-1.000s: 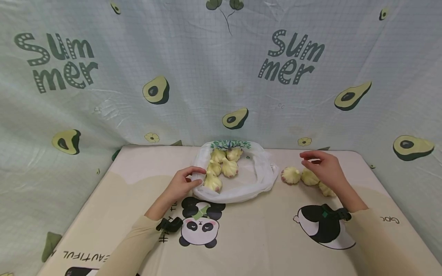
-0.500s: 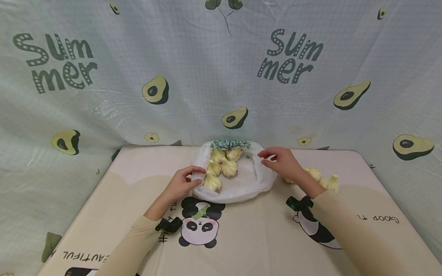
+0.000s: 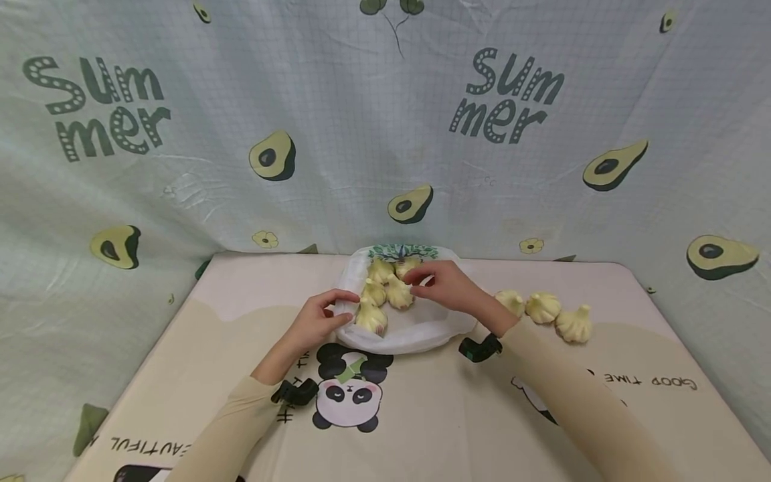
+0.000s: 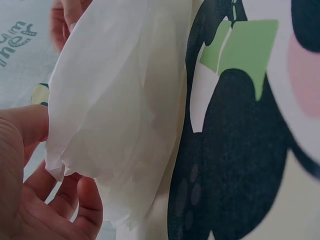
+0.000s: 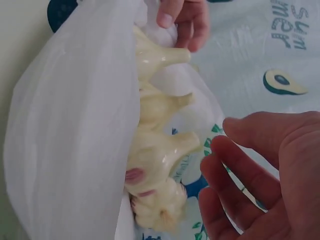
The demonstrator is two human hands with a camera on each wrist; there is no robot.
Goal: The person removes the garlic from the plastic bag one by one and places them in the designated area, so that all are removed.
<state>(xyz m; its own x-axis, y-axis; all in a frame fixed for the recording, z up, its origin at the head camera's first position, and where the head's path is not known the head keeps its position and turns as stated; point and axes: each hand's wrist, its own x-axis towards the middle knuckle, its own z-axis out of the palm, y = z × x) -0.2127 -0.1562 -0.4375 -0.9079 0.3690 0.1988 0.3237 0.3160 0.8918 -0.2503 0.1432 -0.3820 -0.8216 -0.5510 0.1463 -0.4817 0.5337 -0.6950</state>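
A white plastic bag [image 3: 415, 340] with a blue-green tree print lies with its mouth rolled wide on the table. Inside it sit several garlic bulbs [image 3: 371, 317], grouped toward its left and back. My left hand [image 3: 314, 320] pinches the bag's left rim; in the left wrist view the thumb and fingers [image 4: 89, 200] are on either side of the plastic [image 4: 115, 100]. Over the bag reaches my right hand [image 3: 444, 286], fingers loosely bent and holding nothing. Its fingertips are close to a garlic bulb [image 5: 160, 155] with a pinkish patch, as the right wrist view shows.
Three more garlic bulbs [image 3: 544, 307] lie in a row on the table right of the bag, the nearest to it partly behind my right wrist. A printed cloth [image 3: 346, 227] with avocados hangs behind the table. Panda drawings [image 3: 346, 402] decorate the tabletop.
My right hand has moved left, from above the loose garlic bulbs on the right to over the open bag. The left hand has stayed at the bag's rim.
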